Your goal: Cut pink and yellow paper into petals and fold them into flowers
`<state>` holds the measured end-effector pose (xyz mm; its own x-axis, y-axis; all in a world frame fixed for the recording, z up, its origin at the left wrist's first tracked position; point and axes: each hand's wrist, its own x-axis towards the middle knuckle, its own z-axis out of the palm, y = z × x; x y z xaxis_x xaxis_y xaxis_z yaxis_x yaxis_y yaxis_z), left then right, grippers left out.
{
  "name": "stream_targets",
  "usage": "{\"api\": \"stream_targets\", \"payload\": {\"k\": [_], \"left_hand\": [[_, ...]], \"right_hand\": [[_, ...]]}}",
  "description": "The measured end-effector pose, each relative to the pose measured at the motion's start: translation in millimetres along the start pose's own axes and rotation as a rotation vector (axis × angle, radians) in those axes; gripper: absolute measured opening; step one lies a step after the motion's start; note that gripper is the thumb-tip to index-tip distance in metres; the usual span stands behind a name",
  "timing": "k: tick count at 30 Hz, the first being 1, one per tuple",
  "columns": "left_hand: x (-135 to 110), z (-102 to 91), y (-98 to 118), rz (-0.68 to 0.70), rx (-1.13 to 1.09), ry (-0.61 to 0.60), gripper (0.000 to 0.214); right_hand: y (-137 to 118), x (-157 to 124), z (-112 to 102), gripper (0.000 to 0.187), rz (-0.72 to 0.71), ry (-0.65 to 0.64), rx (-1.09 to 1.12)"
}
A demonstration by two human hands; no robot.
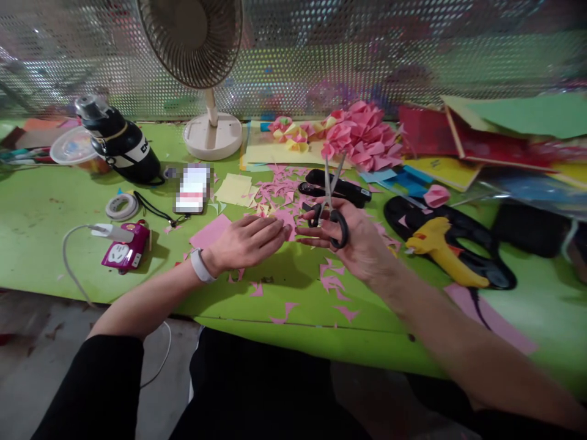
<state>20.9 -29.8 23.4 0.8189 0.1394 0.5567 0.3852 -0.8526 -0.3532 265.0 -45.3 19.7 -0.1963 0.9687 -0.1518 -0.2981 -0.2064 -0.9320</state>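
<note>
My right hand (360, 241) holds a pair of scissors (340, 227) with black handles. The blades point up and stand apart, and several of its fingers stretch left past the handles. My left hand (250, 241) is palm down above the table, fingers stretched out side by side toward the right hand; its thumb is hidden. Its fingertips are beside pink paper (288, 215), and I see nothing gripped in them. A pink paper sheet (211, 230) lies just left of this hand. Pink paper scraps (331, 282) are scattered around and below both hands.
Behind the hands are a black stapler (337, 188), pink paper flowers (360, 137) and a fan (213, 137). A yellow glue gun (447, 250) rests at right. On the left are a phone (192, 188), tape roll (121, 206), black bottle (123, 143) and purple power adapter (126, 247).
</note>
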Motion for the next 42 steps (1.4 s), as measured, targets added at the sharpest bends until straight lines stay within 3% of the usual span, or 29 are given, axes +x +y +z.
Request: {"api": "stream_targets", "payload": {"k": [10,22,28,33,38,42], "left_hand": [[0.3,1.7,1.3,0.053,-0.036,0.043,0.021],[-6.1,5.3,3.6,0.018,-0.079,-0.091,0.024],[-4.4,8.7,7.6,-0.083,-0.145,-0.110,0.025],[-1.9,13.3,10.5,-0.125,-0.244,-0.050,0.025],[-3.7,14.7,12.9,-0.291,-0.530,-0.058,0.038],[-0.2,15.8,20.6,-0.638,-0.782,-0.063,0.032]], "right_hand": [[12.2,-2.1,-1.1,0.058,-0.023,-0.126,-0.082],[18.3,-4.6,-2.2,0.059,-0.009,-0.211,-0.081],[22.1,-4.5,-1.3,0.061,0.015,-0.230,-0.040],[16.9,-4.2,2.2,0.058,0.033,-0.202,-0.025],[13.0,-5.9,4.0,0.055,0.033,-0.197,-0.035],[16.4,-6.2,-0.5,0.058,0.021,-0.217,-0.081]]}}
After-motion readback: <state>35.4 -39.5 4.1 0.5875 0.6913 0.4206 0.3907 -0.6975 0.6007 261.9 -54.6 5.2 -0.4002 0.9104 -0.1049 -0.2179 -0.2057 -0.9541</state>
